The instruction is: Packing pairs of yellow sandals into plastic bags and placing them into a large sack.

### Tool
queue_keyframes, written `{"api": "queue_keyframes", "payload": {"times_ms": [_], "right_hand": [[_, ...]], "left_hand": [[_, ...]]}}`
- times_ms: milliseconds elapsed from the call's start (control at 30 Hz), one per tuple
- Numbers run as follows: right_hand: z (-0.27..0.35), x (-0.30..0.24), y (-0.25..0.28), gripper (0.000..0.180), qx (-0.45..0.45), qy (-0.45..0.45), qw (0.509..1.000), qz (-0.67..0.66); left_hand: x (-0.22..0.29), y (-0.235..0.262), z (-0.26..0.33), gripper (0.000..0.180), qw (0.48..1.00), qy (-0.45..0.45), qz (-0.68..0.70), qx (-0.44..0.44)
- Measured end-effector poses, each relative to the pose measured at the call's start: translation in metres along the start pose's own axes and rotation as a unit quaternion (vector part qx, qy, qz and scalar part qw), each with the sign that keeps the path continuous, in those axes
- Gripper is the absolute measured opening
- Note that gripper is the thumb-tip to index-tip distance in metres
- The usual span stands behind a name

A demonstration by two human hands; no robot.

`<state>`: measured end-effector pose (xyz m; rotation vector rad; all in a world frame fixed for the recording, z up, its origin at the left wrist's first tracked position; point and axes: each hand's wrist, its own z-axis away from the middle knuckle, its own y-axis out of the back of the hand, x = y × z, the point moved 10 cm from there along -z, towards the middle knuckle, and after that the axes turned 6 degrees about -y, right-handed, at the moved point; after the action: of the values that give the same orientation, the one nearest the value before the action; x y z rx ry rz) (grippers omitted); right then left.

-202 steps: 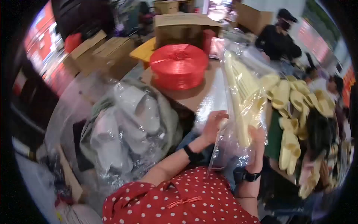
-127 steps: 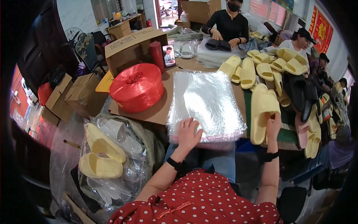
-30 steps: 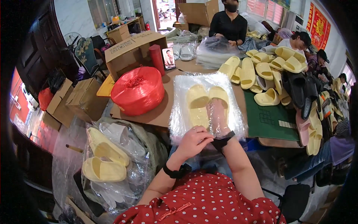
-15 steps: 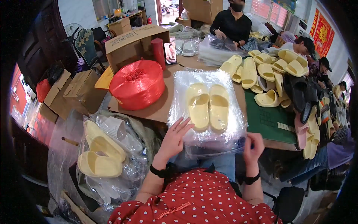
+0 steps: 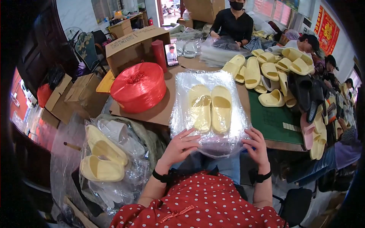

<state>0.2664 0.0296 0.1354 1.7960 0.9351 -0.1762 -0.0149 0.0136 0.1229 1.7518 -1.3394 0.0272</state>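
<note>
A pair of pale yellow slides lies side by side inside a clear plastic bag, on top of a stack of similar bags at the table's near edge. My left hand rests with spread fingers on the bag's near left corner, just below the left slide's heel. At the near right corner, my right hand touches the bag's edge, its fingers apart and slightly bent. Both palms are turned down, so their undersides are hidden.
A red roll of plastic twine, a cardboard box and a phone stand to the left. Loose yellow slides pile up on the right by a green mat. More slides lie lower left. A co-worker stands across.
My right hand has moved from beside the bag onto its near right edge, its fingers opening out. My left hand has slid slightly down and right along the bag.
</note>
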Motion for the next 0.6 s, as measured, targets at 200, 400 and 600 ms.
{"api": "queue_keyframes", "payload": {"times_ms": [200,400,600], "right_hand": [[-0.012,0.016,0.011,0.006,0.082,-0.026,0.990,-0.108],[-0.033,0.054,-0.001,0.010,0.140,-0.167,0.955,-0.202],[-0.067,0.066,-0.007,0.020,0.186,-0.240,0.951,-0.057]], "left_hand": [[-0.049,0.017,0.025,0.013,0.947,0.206,0.162,0.183],[-0.071,0.020,0.019,0.018,0.901,0.289,0.205,0.250],[-0.095,0.024,0.012,0.029,0.878,0.369,0.138,0.270]]}}
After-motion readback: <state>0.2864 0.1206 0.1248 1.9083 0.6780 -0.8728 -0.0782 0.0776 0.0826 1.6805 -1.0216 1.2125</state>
